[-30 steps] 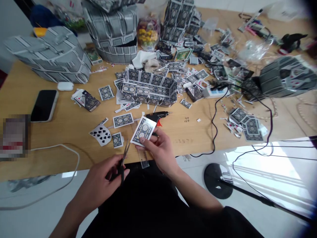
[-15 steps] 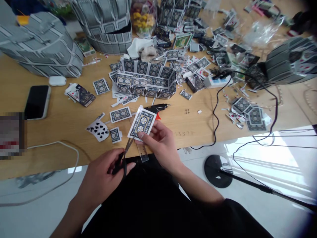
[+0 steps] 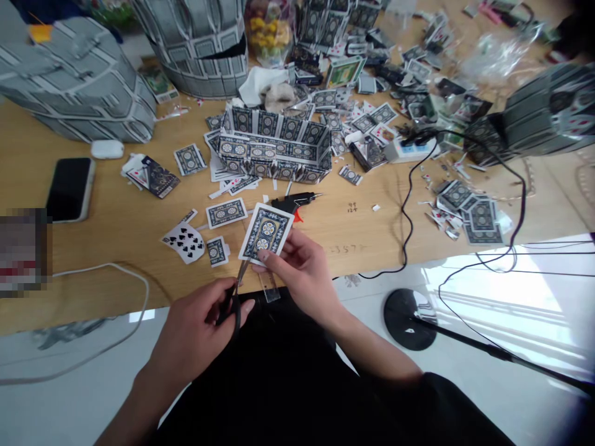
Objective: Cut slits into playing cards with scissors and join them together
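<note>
Plainly the playing card (image 3: 266, 233) is a light, thin, springy thing: it is held back-side up just above the near edge of the wooden table (image 3: 116, 248), and it will likely flex or slip if pinched too near one corner, so a grip along its lower edge close to the cut line looks the steadiest. The right hand (image 3: 297, 272) has it pinched so, thumb on the patterned back and fingers beneath, at the lower right part of the card. The left hand (image 3: 199, 328) is closed through the handles of a pair of scissors (image 3: 235, 297), whose blades point up to the card's lower left corner; whether the blades already bite the edge is too small to tell. A clear ruler (image 3: 269, 288) lies just beneath the right hand at the table edge. Beyond the card lies a black glue gun (image 3: 292, 201), and to its left a nine of spades (image 3: 185, 240) face up among cut card pieces. Farther back stands an open box built of cards (image 3: 274, 152), with a dark phone (image 3: 69, 189) well off to the left.
</note>
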### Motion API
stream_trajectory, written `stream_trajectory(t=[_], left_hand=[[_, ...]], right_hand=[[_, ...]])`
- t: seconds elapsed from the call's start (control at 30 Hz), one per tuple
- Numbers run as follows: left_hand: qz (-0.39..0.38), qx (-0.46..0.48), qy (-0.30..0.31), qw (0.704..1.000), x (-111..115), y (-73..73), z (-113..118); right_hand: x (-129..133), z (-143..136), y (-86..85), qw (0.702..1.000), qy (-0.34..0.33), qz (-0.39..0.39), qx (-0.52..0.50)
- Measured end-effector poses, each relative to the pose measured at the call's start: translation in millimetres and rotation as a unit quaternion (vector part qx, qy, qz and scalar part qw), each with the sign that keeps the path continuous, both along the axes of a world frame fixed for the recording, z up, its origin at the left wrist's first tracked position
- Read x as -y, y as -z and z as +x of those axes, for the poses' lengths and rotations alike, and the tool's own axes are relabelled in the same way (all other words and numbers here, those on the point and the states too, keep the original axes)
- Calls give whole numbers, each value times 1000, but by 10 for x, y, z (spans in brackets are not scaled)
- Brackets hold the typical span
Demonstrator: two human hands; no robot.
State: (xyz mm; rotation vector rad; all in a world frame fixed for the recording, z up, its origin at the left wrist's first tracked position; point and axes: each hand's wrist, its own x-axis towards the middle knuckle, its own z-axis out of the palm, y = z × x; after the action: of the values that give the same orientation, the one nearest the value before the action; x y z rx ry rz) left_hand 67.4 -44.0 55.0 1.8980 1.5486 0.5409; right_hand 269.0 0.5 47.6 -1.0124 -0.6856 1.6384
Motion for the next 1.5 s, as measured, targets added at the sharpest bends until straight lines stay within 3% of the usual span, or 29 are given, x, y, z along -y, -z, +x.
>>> stream_trajectory(t=[0.23, 0.5, 0.63, 0.87, 1.1, 1.3, 1.5], left_hand=[[-30, 12, -15, 999, 7, -64, 41], [-195, 91, -35, 976, -47, -7, -27], [-239, 115, -40, 964, -62, 25, -60], [-253, 142, -67, 955, -69, -40, -12], [-235, 125, -42, 963, -86, -38, -17], [-221, 137, -86, 962, -67, -123, 85], [-205, 128, -66, 968, -74, -61, 39]], right_hand=[[11, -13, 22, 1000, -20, -9, -9], [0, -3, 16, 999, -31, -13, -3], [-13, 3, 2, 999, -40, -16, -7], [-46, 16, -10, 999, -45, -18, -13], [-57, 25, -15, 999, -37, -12, -11], [-58, 29, -14, 999, -38, -20, -9], [-60, 36, -3, 999, -40, -26, -12]])
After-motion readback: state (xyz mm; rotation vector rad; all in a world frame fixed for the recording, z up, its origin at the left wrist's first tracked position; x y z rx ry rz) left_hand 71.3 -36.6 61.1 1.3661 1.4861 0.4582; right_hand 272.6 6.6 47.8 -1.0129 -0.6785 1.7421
